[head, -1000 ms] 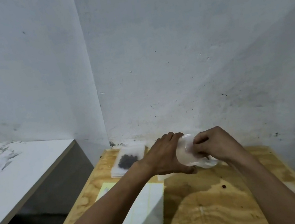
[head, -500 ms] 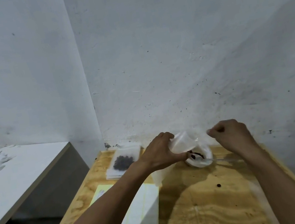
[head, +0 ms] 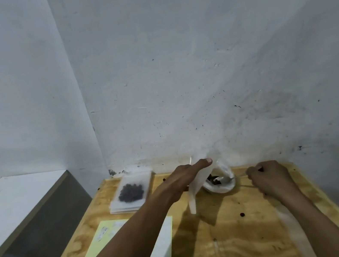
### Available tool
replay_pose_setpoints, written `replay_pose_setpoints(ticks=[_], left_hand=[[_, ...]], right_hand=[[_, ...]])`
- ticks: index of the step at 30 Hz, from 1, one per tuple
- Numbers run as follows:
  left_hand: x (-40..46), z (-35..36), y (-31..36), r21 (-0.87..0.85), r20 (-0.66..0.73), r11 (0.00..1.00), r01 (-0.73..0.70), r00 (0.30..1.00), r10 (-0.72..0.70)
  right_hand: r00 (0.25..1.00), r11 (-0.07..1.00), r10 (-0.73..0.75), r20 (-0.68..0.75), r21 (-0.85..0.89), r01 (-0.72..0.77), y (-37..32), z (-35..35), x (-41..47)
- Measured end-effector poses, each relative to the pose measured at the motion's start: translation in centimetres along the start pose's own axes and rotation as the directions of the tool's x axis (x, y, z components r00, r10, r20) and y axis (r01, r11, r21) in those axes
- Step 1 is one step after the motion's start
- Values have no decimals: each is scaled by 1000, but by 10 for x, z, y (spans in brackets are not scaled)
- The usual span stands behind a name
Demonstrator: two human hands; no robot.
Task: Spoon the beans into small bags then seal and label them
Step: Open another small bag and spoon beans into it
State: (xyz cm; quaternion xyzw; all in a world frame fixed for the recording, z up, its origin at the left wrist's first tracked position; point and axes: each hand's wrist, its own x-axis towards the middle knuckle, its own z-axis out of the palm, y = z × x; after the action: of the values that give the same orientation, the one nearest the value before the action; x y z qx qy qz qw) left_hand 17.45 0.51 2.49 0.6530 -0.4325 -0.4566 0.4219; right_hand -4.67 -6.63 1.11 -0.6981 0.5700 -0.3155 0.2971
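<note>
While forearms cross plywood table [head: 240,242], label sheet [head: 105,232] lies nearest, partly under left arm. Single stray bean [head: 242,214] sits mid-table. Farther on, left hand [head: 182,179] pinches small clear bag [head: 194,188], bag hanging upright. Right hand [head: 268,177] closed around spoon [head: 225,178] handle, bowl of spoon inside white container of beans [head: 220,184]. Far left, stack of bags [head: 130,192], top one filled with beans, near wall [head: 198,66].

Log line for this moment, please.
left hand: holds small bag | right hand: spoon in bean container | phase: scooping
</note>
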Motion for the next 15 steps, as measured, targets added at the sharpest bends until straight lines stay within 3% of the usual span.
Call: replay_pose_setpoints(ticks=[2, 6, 11, 15], left_hand=[[6, 5, 0, -13, -23, 999, 35, 999, -35], [10, 10, 3, -12, -48, 1000, 3, 999, -3], [4, 4, 2, 17, 78, 995, -103, 992, 101], [7, -6, -3, 96, -15, 995, -40, 999, 41]], right_hand=[[996, 997, -59, -69, -47, 56, -1, -1, 1], [992, 998, 35, -121, -53, -41, -1, 5, 6], [977, 970, 194, -84, 165, -178, 10, 24, 5], [960, 915, 280, -17, 306, -262, 17, 32, 1]])
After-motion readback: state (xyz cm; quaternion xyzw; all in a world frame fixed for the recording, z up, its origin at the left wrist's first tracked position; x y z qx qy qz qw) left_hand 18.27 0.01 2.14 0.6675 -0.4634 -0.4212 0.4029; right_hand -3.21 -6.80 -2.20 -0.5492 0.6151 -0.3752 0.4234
